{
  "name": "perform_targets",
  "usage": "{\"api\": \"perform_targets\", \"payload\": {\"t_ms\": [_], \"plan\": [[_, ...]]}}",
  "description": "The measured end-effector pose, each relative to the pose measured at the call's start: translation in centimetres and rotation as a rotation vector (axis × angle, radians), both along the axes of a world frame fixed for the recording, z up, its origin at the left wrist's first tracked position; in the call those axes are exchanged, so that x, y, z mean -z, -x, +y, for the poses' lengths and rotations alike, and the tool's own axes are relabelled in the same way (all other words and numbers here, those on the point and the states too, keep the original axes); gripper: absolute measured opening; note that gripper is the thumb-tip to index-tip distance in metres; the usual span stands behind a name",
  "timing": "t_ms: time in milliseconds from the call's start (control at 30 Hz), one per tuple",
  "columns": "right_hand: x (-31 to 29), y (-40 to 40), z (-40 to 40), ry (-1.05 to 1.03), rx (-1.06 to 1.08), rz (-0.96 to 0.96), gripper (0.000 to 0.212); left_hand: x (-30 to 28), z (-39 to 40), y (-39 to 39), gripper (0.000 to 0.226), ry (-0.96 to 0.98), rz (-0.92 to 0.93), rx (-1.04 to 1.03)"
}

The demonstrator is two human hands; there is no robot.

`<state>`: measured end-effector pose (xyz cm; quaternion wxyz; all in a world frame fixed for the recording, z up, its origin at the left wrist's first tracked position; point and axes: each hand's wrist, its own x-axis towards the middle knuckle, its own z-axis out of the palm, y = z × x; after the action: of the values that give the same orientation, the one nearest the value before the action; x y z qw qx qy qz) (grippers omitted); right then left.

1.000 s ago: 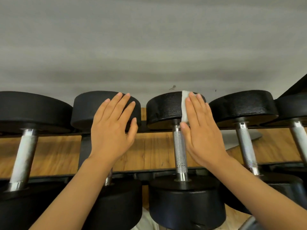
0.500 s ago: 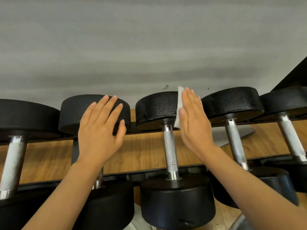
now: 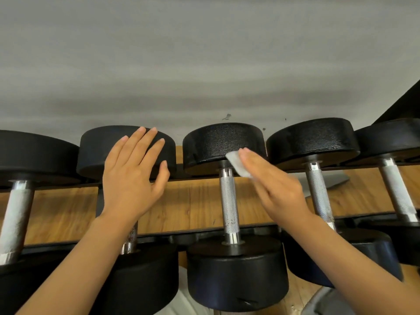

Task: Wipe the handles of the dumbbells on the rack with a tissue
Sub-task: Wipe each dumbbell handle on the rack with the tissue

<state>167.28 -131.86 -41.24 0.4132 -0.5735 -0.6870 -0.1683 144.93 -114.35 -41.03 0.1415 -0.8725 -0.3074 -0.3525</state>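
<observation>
I am holding my right hand flat, fingers straight and together, with a small folded white tissue lying under the fingertips. The tissue is sitting at the top of the knurled chrome handle of the middle black round-headed dumbbell, where the handle is meeting the far head; whether the tissue is touching the metal, I cannot tell. My left hand is spreading open, fingers straight and slightly fanned, holding nothing, over the far head of the black dumbbell just left of the middle one; its handle is mostly hidden behind my wrist. Right of the middle dumbbell, another black dumbbell with a chrome handle is resting. All are lying across the black metal rack rail, with brown wood-grain flooring showing between the rails.
</observation>
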Motion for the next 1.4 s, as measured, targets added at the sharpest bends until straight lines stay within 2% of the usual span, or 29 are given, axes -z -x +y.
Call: {"api": "perform_targets", "payload": {"t_ms": [133, 233, 400, 500, 633, 700, 800, 900, 967, 1033, 1167, 1300, 1400], "plan": [[1.9, -0.3, -0.2, 0.176, -0.207, -0.268, 0.038, -0.2, 0.0, 0.0, 0.043, -0.020, -0.012, 0.007], [3.1, -0.8, 1.3, 0.384, -0.179, -0.407, 0.052, -0.2, -0.1, 0.1, 0.042, -0.014, -0.004, 0.003], [2.2, -1.4, 2.3, 0.514, -0.188, -0.572, 0.037, -0.4, -0.2, 0.2, 0.044, 0.023, 0.026, -0.001], [1.8, -1.5, 1.6, 0.578, -0.201, -0.677, 0.044, -0.4, -0.2, 0.3, 0.045, 0.028, 0.034, -0.005], [2.3, -0.7, 0.4, 0.632, -0.534, -0.780, 0.040, -0.3, 0.0, 0.4, 0.045, 0.030, 0.037, 0.000], [1.5, -1.4, 1.5, 0.607, -0.602, -0.836, 0.037, -0.2, 0.0, 0.4, 0.045, 0.022, 0.035, 0.002], [0.0, -2.7, 4.2, 0.497, -0.381, -0.855, 0.047, -0.1, 0.2, 0.5, 0.045, 0.021, 0.041, 0.011], [0.3, -2.0, 4.1, 0.502, -0.241, -0.792, 0.045, -0.1, 0.3, 0.6, 0.046, 0.024, 0.046, 0.007], [1.2, -1.6, 2.6, 0.545, -0.294, -0.712, 0.041, 0.0, 0.2, 0.6, 0.046, 0.022, 0.045, 0.008], [1.6, -1.4, 1.1, 0.643, -0.468, -0.682, 0.037, 0.0, 0.3, 0.5, 0.046, 0.024, 0.047, 0.009], [1.2, -2.4, 0.4, 0.725, -0.675, -0.743, 0.038, 0.0, 0.4, 0.5, 0.046, 0.028, 0.046, 0.008], [1.0, -2.6, 0.6, 0.749, -0.715, -0.807, 0.039, -0.1, 0.3, 0.5, 0.046, 0.026, 0.040, 0.014], [0.9, -3.0, 1.9, 0.700, -0.564, -0.834, 0.043, 0.0, 0.3, 0.4, 0.046, 0.036, 0.037, 0.010]]}}
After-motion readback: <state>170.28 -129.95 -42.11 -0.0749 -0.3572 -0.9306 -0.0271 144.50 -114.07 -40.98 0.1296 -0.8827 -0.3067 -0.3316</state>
